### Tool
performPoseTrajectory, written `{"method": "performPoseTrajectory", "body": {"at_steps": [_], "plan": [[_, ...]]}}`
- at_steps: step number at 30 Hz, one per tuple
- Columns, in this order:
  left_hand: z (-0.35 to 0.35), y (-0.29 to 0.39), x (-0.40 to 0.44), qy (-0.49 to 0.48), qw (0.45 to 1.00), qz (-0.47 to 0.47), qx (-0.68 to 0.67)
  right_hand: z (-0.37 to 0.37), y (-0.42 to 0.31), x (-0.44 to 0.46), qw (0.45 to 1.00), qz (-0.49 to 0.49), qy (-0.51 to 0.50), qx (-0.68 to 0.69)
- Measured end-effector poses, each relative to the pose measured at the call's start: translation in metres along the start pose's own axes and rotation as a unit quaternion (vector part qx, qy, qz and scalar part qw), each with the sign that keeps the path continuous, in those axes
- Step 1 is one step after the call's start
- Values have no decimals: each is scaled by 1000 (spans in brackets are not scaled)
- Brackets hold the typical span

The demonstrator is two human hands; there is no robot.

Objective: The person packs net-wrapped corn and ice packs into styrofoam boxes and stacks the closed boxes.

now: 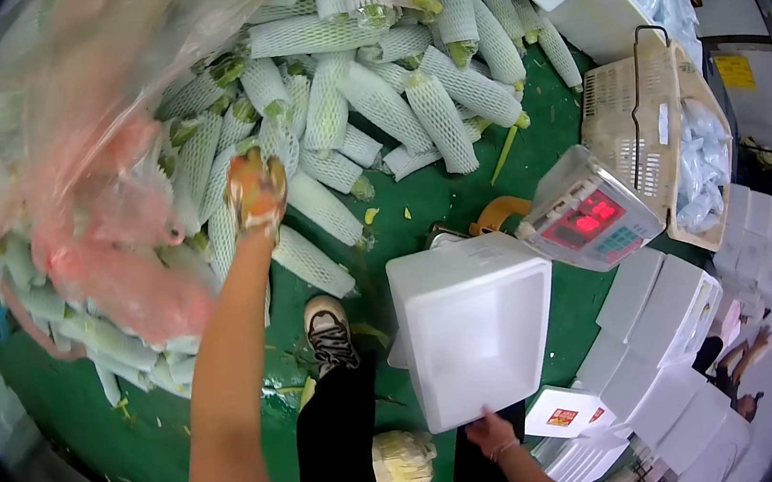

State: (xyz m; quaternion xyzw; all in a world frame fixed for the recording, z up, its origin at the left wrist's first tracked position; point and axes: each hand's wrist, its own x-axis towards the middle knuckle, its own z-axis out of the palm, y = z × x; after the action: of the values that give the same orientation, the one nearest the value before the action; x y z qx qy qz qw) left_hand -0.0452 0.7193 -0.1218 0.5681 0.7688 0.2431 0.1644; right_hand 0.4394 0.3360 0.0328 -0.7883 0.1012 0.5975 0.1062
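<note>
My left hand [257, 191], in an orange patterned glove, reaches into a big pile of corn-like vegetables [323, 102] in white foam net sleeves. Its fingers look spread over the sleeved ends, though slightly blurred; no held piece shows clearly. My right hand [493, 434] grips the near rim of a white foam box [470, 274], thumb at the edge. Nothing lies inside the box. Right behind it stands a digital scale [596, 220] with lit red digits; whether the box rests on its platform is hidden.
Clear and pinkish plastic sheeting [111, 198] covers the pile's left side. A beige crate [627, 120] with clear bags stands at the right. Stacked white foam boxes [649, 305] line the lower right, where another person [743, 361] appears. A taped yellowish bundle [403, 460] lies between my legs.
</note>
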Motion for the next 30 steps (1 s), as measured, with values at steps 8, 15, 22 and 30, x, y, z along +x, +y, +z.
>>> {"method": "performPoseTrajectory", "body": {"at_steps": [8,15,22,30], "plan": [[41,1,102,-281,929,-125,206,304,-107,-113,942,-162,-295,-18],[-62,10,55,-307,751,-430,-397,428,-169,-71,912,-383,-146,18],[-113,42,-129,-230,942,-64,-237,408,-132,-142,954,-250,-166,-6],[-132,72,-129,-152,637,-452,-605,331,-134,-156,886,-264,-310,-222]]}}
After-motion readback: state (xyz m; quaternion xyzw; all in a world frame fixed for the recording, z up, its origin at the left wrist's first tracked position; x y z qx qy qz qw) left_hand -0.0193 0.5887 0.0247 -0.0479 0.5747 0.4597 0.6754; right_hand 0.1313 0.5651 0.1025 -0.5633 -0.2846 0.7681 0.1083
